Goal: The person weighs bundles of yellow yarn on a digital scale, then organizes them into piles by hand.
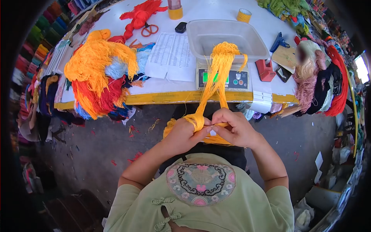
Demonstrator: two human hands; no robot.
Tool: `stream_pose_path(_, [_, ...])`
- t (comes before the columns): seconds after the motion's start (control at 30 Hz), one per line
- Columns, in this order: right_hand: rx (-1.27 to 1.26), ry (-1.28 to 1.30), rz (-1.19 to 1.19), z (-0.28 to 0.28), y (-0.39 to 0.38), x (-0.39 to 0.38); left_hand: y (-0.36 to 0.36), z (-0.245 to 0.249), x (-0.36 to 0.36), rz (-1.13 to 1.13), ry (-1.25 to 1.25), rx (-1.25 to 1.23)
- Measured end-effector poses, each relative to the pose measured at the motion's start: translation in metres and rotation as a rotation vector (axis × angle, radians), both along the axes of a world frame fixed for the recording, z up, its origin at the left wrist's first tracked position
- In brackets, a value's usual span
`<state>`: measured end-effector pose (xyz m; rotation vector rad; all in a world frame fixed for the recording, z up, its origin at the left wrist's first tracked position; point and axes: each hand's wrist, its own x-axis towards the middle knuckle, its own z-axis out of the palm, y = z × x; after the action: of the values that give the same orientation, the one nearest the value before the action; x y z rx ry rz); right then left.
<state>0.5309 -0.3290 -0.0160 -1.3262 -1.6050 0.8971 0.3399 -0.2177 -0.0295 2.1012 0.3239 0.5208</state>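
Note:
A long skein of yellow-orange yarn (211, 81) runs from the rim of a clear plastic tub (193, 36) down over the table's front edge to my lap. The tub sits on a digital scale (237, 79) with a green display. My left hand (183, 133) is closed on the yarn, with a loop of it over the back of the fingers. Close beside it, my right hand (234, 127) pinches at the yarn, and the two hands' fingertips meet. A small white piece (213, 132) shows between them.
Orange yarn (92, 65) is heaped at the table's left, near printed sheets (170, 56) and red-handled scissors (149, 30). A red block-shaped item (265, 70), a blue tool (279, 41) and a tape roll (244, 16) lie right. Red yarn (337, 81) hangs at the right edge.

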Motion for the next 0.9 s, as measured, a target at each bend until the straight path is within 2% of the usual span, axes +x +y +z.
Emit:
stream_pose_path(0.03, [0.046, 0.014, 0.04, 0.0, 0.001, 0.001, -0.003, -0.006, 0.0, 0.012, -0.003, -0.175])
stream_pose_path(0.13, [0.082, 0.058, 0.106, 0.0, 0.001, 0.002, 0.005, -0.001, -0.004, -0.188, 0.277, -0.825])
stream_pose_path(0.17, [0.095, 0.041, 0.108, -0.002, 0.001, 0.002, 0.004, 0.002, -0.004, -0.216, 0.241, -0.888])
stream_pose_path(0.27, [0.13, -0.01, 0.013, -0.013, -0.003, -0.001, -0.002, 0.007, -0.004, -0.162, 0.121, -0.885])
stream_pose_path(0.37, [0.132, 0.015, -0.118, -0.022, -0.007, -0.005, 0.0, -0.012, -0.007, -0.194, -0.069, -0.432])
stream_pose_path(0.47, [0.131, 0.077, -0.211, -0.028, -0.006, -0.015, -0.004, -0.001, -0.004, -0.082, -0.042, -0.414])
stream_pose_path(0.63, [0.097, 0.023, -0.233, -0.012, -0.009, -0.02, -0.012, -0.009, 0.003, 0.114, -0.118, -0.572])
stream_pose_path(0.83, [0.131, -0.268, -0.239, -0.017, -0.02, 0.004, -0.002, -0.019, -0.004, 0.141, -0.156, -0.534])
stream_pose_path(0.9, [0.222, -0.575, -0.224, -0.015, -0.025, 0.028, 0.016, -0.02, -0.02, 0.124, -0.112, -0.412])
